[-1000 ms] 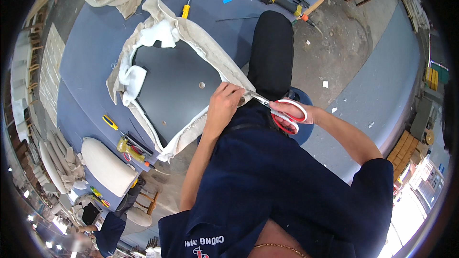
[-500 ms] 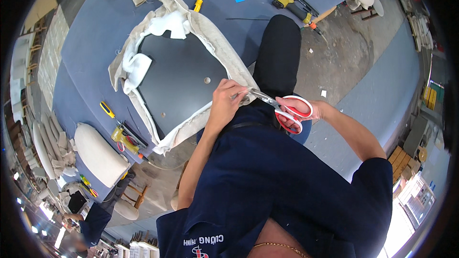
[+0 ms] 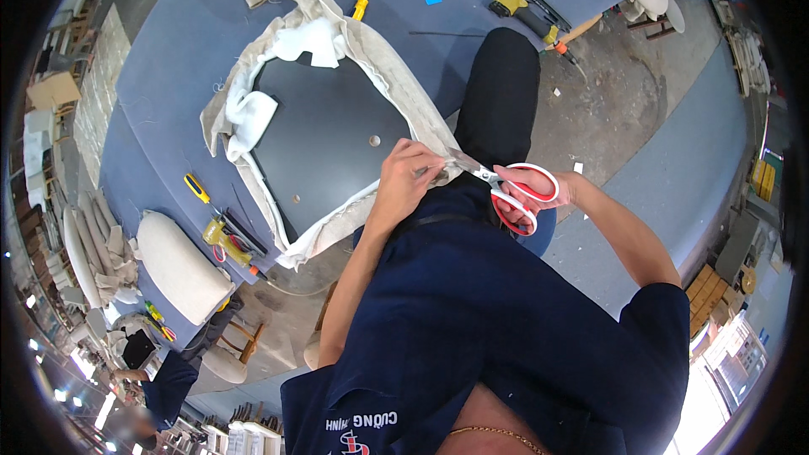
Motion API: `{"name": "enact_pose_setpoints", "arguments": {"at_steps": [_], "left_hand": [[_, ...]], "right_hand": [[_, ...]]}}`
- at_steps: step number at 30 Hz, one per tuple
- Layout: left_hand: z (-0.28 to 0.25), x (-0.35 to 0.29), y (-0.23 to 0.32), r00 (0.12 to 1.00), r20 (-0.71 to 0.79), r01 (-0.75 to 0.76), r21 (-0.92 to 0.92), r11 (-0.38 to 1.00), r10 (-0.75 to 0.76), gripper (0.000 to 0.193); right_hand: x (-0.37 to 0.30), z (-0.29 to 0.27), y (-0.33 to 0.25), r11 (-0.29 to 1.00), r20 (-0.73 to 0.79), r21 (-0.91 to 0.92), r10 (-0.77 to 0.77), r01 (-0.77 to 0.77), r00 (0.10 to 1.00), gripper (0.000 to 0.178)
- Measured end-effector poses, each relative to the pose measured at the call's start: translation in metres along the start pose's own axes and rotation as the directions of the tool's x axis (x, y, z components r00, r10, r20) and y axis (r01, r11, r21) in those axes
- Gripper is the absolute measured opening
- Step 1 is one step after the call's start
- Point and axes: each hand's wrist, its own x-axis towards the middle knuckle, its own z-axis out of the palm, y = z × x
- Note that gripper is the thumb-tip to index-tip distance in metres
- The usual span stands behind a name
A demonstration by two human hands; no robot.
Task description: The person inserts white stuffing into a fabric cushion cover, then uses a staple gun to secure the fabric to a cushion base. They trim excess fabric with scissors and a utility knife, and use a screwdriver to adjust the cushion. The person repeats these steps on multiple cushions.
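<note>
My left hand pinches the beige fabric at the near right corner of a seat panel. In my right hand is a pair of scissors with red and white handles, the fingers through the loops. Their blades point left and meet the fabric edge right beside my left fingertips; the exact contact is too small to tell. The panel's dark board faces up, with the fabric folded round its rim and white padding showing at the far and left sides.
On the blue-grey table lie a yellow-handled screwdriver, a yellow staple gun, a second staple gun, another screwdriver and a beige cushion. A person works at the lower left.
The whole view has shifted slightly, so the things appear a little farther right. Both hands keep their places at the panel's corner, with the scissors still at the fabric.
</note>
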Motion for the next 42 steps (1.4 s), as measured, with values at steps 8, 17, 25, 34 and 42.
{"name": "enact_pose_setpoints", "arguments": {"at_steps": [8,17,25,34,42], "left_hand": [[0.002,0.000,0.000,1.000,-0.012,0.022,-0.023,0.999,-0.023,0.016],[0.006,-0.003,-0.007,0.986,-0.034,0.150,-0.223,0.963,-0.162,0.012],[0.007,-0.010,-0.015,0.918,-0.035,0.314,-0.545,0.777,-0.395,0.012],[0.008,-0.012,-0.011,0.938,-0.053,0.260,-0.545,0.797,-0.342,0.013],[0.010,-0.014,-0.011,0.956,-0.105,0.197,-0.462,0.865,-0.274,0.012]], "right_hand": [[0.008,-0.002,0.000,1.000,-0.042,0.008,-0.025,0.026,0.999,0.068],[0.030,0.011,0.029,0.969,-0.219,-0.129,-0.236,0.212,0.947,0.064],[0.010,0.001,0.011,0.994,-0.164,-0.096,-0.068,0.053,0.984,0.078],[0.005,0.001,-0.017,0.998,-0.079,-0.045,0.039,-0.043,0.996,0.079],[0.043,0.013,0.009,0.983,-0.199,0.043,-0.165,0.177,0.966,0.073]]}}
